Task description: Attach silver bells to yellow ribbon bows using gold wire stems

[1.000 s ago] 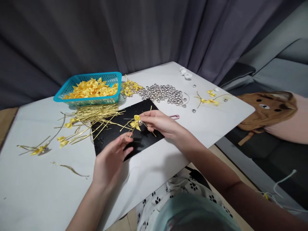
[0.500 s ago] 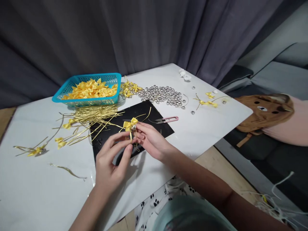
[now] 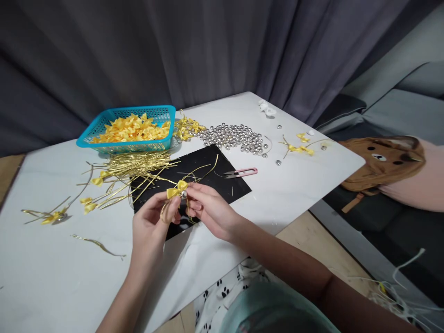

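A small yellow ribbon bow [image 3: 177, 190] with a silver bell and gold cords is held up between my two hands, over a black sheet [image 3: 225, 185]. My left hand [image 3: 156, 215] pinches the bow from the left, thumb just beneath it. On the other side, my right hand [image 3: 211, 208] has its fingertips closed at the bow's right edge, by the silver bell [image 3: 183, 194]. Gold cord ends hang down below the fingers. Behind the hands, a bundle of gold cords [image 3: 138, 162] lies partly across the sheet.
A blue basket [image 3: 83, 138] full of yellow bows stands at the back left. Many silver bells [image 3: 236, 136] are spread beside it. Pink-handled thread snips [image 3: 244, 172] lie at the sheet's right edge. Loose bows [image 3: 300, 149] lie farther right, near the table edge.
Both hands have brought the bow slightly left and down. My left fingers and thumb, apart before, have closed at the bow.
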Tool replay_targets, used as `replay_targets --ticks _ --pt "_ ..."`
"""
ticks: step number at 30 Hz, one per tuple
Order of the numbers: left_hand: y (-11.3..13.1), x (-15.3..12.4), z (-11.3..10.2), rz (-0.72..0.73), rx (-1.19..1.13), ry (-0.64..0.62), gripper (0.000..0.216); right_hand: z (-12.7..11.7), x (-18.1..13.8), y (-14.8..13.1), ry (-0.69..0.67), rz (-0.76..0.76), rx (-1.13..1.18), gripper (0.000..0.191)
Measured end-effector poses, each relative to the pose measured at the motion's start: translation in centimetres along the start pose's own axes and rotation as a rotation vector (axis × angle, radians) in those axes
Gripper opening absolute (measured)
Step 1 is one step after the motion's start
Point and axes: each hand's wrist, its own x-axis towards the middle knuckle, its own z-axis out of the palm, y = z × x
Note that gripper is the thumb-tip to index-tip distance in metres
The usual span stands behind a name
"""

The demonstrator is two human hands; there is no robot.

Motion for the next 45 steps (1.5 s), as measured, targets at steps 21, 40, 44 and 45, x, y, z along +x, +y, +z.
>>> replay_targets --ticks 21,40,44,45 --pt "0.1 -0.2 0.1 0.071 0.229 0.184 0.017 0.7 -0.5 -1.3 0.190 -0.238 -0.798 0.013" --pt "0.3 0.5 0.0 -0.130 0.022 0.075 0.025 -0.7 -0.9 -3.9 0.013 -0.270 -0.970 0.009" --pt "0.1 0.6 0.2 -0.172 -0.021 0.056 0.027 -0.9 -1.1 -3.6 -0.008 -0.250 -0.969 0.013" --pt "0.0 0.6 0.2 -0.178 -0.029 0.061 0.027 -0.8 -1.1 -3.5 0.006 -0.251 -0.970 0.014"
